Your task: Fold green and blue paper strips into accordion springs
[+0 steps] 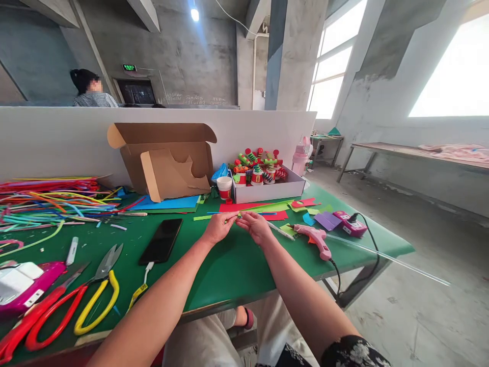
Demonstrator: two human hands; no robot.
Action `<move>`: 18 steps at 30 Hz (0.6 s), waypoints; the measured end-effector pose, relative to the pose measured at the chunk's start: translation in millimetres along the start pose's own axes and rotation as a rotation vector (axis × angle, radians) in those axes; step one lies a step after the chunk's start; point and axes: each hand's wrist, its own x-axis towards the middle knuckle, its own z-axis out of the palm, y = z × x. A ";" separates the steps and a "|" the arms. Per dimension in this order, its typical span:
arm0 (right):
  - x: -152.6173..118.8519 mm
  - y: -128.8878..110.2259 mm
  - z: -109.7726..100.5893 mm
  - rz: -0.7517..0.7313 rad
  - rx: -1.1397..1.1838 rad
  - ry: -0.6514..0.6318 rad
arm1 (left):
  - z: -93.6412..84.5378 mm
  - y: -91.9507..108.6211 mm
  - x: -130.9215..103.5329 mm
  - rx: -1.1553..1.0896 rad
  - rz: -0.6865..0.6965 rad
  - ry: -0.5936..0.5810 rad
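Near the middle of the green table, my left hand (pixel 221 227) and my right hand (pixel 255 227) meet at their fingertips. The fingers of both are pinched together around something small and greenish, too small to name. Just behind them lie red paper (pixel 229 207) and strips of green paper (pixel 273 207). A thin blue stick passes behind the fingertips. To the right of my right hand are a clear stick or pen (pixel 281 231) and a pink glue gun (pixel 315 239). A black phone (pixel 161 240) lies left of my left hand.
Yellow-handled scissors (pixel 101 290), red-handled scissors (pixel 49 313) and pipe cleaners (pixel 57 201) are on the left. Behind stand an open cardboard box (pixel 168 168), a paper cup (pixel 224 187) and a white box (pixel 267 192) of decorated cups. A power strip (pixel 349 224) sits right. A person (pixel 91 92) is beyond the partition.
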 end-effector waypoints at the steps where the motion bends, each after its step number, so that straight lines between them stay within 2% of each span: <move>1: 0.3 0.6 -0.3 -0.002 -0.012 -0.003 | 0.4 -1.1 0.4 -0.006 -0.008 -0.001; 6: 0.0 2.2 -0.9 -0.026 -0.072 -0.057 | 1.2 -6.6 3.6 -0.177 -0.085 -0.017; 10: -2.4 0.7 0.4 -0.070 -0.106 -0.136 | -0.4 -4.3 5.5 -0.352 -0.150 0.028; 18: -4.2 0.8 2.6 -0.127 -0.172 -0.220 | -9.6 4.7 4.7 -0.453 -0.207 0.049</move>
